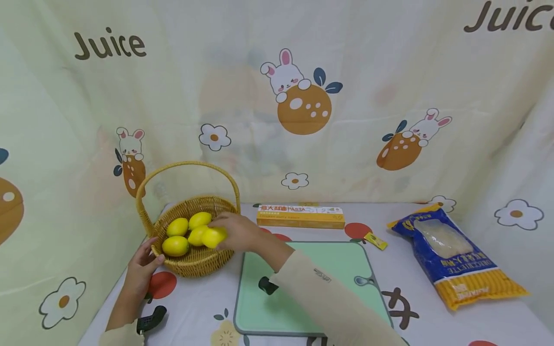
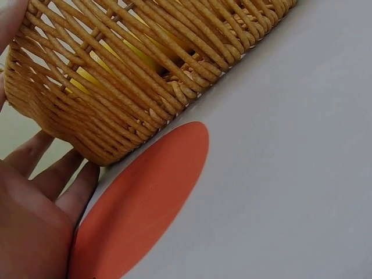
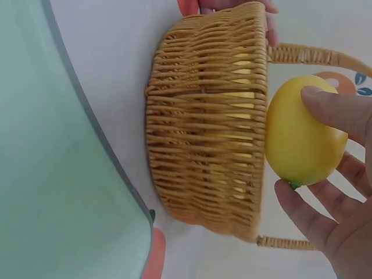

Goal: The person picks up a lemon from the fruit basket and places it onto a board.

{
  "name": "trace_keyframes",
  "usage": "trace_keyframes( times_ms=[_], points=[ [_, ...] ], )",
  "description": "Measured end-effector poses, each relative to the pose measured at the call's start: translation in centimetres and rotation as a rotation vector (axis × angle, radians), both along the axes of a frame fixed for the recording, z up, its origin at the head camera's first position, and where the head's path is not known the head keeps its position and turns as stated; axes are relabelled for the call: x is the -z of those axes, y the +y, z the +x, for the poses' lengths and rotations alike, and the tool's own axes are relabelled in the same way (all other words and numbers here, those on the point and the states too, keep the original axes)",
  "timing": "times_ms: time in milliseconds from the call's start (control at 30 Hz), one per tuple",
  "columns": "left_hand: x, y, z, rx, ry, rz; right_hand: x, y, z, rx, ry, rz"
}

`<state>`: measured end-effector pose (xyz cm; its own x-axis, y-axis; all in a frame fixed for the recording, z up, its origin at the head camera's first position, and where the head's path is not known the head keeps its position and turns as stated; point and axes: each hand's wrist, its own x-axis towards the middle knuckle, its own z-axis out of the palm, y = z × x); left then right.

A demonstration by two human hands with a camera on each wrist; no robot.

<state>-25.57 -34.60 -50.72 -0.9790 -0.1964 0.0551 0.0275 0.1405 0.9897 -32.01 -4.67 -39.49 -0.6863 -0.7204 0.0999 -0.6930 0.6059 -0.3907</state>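
Observation:
A wicker basket [image 1: 195, 265] with a tall arched handle stands at the left of the table. Several yellow lemons [image 1: 175, 246] lie inside it. My right hand [image 1: 239, 232] holds another lemon [image 3: 302, 136] over the basket's right side, thumb on one face and fingers round the other. In the right wrist view this lemon overlaps the basket's rim, its green stem tip near a fingertip. My left hand [image 1: 139, 269] grips the basket's left side, thumb at the rim and fingers [image 2: 78, 189] against the outside of the weave.
A green cutting board [image 1: 303, 288] lies right of the basket, under my right forearm. Behind it sits a pasta box [image 1: 300, 220]. A small yellow packet [image 1: 375, 241] and a large blue and yellow pasta bag [image 1: 454, 259] lie to the right. A printed curtain [image 1: 242, 96] hangs behind the table.

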Motion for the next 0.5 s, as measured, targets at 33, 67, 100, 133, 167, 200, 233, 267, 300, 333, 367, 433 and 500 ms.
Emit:
trace_keyframes(
  times_ms=[33,67,100,133,167,200,233,267,300,333,367,433,500],
  points=[
    [0.0,0.0,0.0,0.001,-0.003,-0.008,-0.1,0.3,0.0,0.002,0.002,-0.007],
    [-0.1,-0.1,0.0,0.001,-0.007,-0.017,-0.1,0.6,0.0,0.005,0.005,-0.013],
    [-0.1,-0.1,-0.1,0.001,-0.010,-0.026,0.0,0.8,0.0,0.011,0.003,-0.022],
    [-0.2,-0.1,-0.1,0.002,-0.013,-0.032,0.0,1.1,0.1,0.017,-0.004,-0.035],
    [-0.2,-0.1,-0.1,0.002,-0.012,-0.041,0.1,1.4,0.1,0.026,-0.011,-0.045],
    [-0.2,-0.1,-0.1,0.002,-0.013,-0.046,0.3,1.7,0.1,0.034,-0.019,-0.059],
    [-0.2,-0.1,-0.1,0.001,-0.014,-0.054,0.4,2.0,0.1,0.044,-0.027,-0.069],
    [-0.2,-0.1,-0.1,0.000,-0.014,-0.057,0.5,2.3,0.2,0.051,-0.034,-0.081],
    [-0.2,-0.1,-0.1,-0.002,-0.014,-0.056,0.7,2.6,0.2,0.059,-0.044,-0.096],
    [-0.3,-0.1,0.0,-0.002,-0.014,-0.059,0.9,2.8,0.3,0.067,-0.052,-0.109],
    [-0.3,-0.1,0.0,-0.003,-0.012,-0.057,1.0,3.1,0.4,0.076,-0.059,-0.119],
    [-0.2,-0.1,0.0,-0.003,-0.017,-0.052,1.3,3.6,0.6,0.092,-0.074,-0.141],
    [-0.3,0.0,0.0,-0.006,-0.022,-0.047,1.6,4.1,0.7,0.104,-0.082,-0.159]
  ],
)
